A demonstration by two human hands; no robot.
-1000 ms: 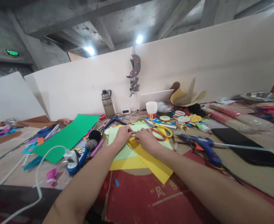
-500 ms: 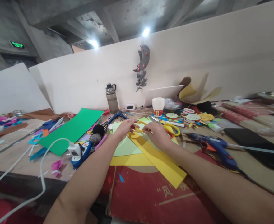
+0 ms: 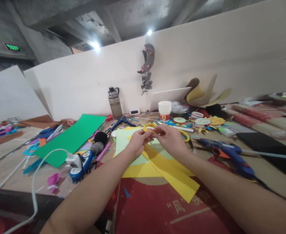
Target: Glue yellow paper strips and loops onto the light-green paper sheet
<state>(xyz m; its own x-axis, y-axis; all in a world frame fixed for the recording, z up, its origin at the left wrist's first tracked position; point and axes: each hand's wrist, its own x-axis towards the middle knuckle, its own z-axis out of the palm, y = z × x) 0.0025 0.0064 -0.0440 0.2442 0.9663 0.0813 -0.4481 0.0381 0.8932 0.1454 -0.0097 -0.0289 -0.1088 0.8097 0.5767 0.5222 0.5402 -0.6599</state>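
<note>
A thin yellow strip bent into a ring (image 3: 148,125) is pinched between my two hands above the middle of the table. My left hand (image 3: 140,142) grips its near left side with thumb and fingers. On its right side the fingertips of my right hand (image 3: 168,138) are closed, partly hiding it. Below them lies a wide yellow strip (image 3: 172,174), slanting toward me over pale green sheets (image 3: 123,141) and a larger yellow sheet (image 3: 138,171). Yellow-handled scissors (image 3: 187,136) rest just beyond my right hand, partly covered by it.
A blue glue gun (image 3: 227,151) and a black slab (image 3: 267,152) lie at right. Left are a green sheet (image 3: 72,139), a blue power socket (image 3: 80,167) with a white cable, and a yarn ball (image 3: 101,138). A bottle (image 3: 115,105) and paper cup (image 3: 164,110) stand behind.
My hands have drawn closer together around the yellow ring, and the ring has turned and looks smaller. The wide yellow strip has barely shifted; the whole view has moved slightly.
</note>
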